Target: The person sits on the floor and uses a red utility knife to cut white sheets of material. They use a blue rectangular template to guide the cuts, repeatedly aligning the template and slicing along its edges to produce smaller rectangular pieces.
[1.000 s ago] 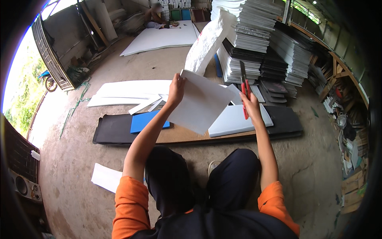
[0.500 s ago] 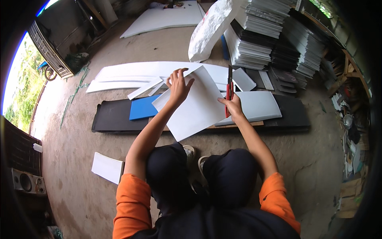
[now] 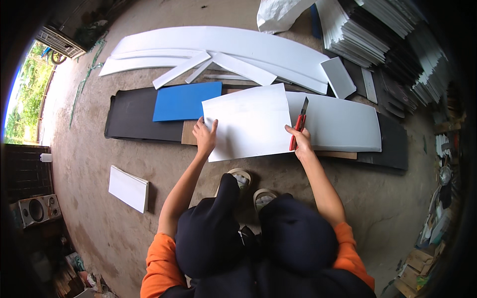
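A white rectangular sheet [image 3: 248,121] is held up in front of me, tilted over the boards. My left hand [image 3: 204,138] grips its lower left edge, thumb on the near face. At the opposite edge, my right hand [image 3: 301,140] is closed around a red utility knife [image 3: 298,126] whose dark blade points away from me. The right thumb reaches to the sheet's edge. Behind the sheet lie a blue board [image 3: 186,102] to the left and a large white panel [image 3: 343,124] to the right, both on long dark boards [image 3: 134,114].
Beyond these lie a long white panel [image 3: 223,42] and several white strips [image 3: 243,68]. Tall stacks of sheets [image 3: 353,37] stand at the far right, near a white sack [image 3: 283,15]. A small white stack [image 3: 128,188] rests on the floor at left; a speaker [image 3: 39,208] stands farther left.
The white sheet has turned from a slanted to a nearly level position. My left hand has moved down from its upper edge to its left edge. The view has tipped nearer to me.
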The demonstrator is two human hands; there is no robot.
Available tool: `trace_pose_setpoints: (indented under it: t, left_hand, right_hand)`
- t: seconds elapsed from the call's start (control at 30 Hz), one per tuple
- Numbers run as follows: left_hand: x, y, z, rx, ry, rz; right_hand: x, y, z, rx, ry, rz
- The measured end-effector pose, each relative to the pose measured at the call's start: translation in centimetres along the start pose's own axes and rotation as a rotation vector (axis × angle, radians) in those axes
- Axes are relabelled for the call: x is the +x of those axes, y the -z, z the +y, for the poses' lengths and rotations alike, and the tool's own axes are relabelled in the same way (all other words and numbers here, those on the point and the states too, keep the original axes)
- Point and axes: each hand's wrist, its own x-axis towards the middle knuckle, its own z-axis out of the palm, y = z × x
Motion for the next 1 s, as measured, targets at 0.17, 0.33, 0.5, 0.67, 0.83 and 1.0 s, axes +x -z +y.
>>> trace_pose_setpoints:
  t: [0.17,0.33,0.5,0.67,0.83,1.0]
  left_hand:
    - [0.8,-1.1,-1.3,-0.071,-0.023,0.048]
    - [0.8,-2.5,0.9,-0.157,-0.068,-0.023]
    - [0.3,-2.9,1.0,-0.325,0.035,-0.007]
    - [1.2,-1.8,2.9,-0.715,0.388,-0.171]
    - [3.4,-0.7,-2.3,-0.625,0.278,-0.134]
    - [2.6,0.7,-1.2,0.126,0.03,0.224]
  right_hand:
    - [0.1,-0.5,-0.2,-0.008,0.015,-0.015]
    - [2.8,2.2,2.0,-0.327,0.319,0.156]
    - [4.1,3.6,1.7,-0.479,0.344,0.198]
    - [3.2,2.9,0.6,-0.537,0.291,0.132]
    - [3.0,0.6,1.8,-0.431,0.298,0.011]
    - [3.4,-1.7,3.0,-0.369,0.316,-0.114]
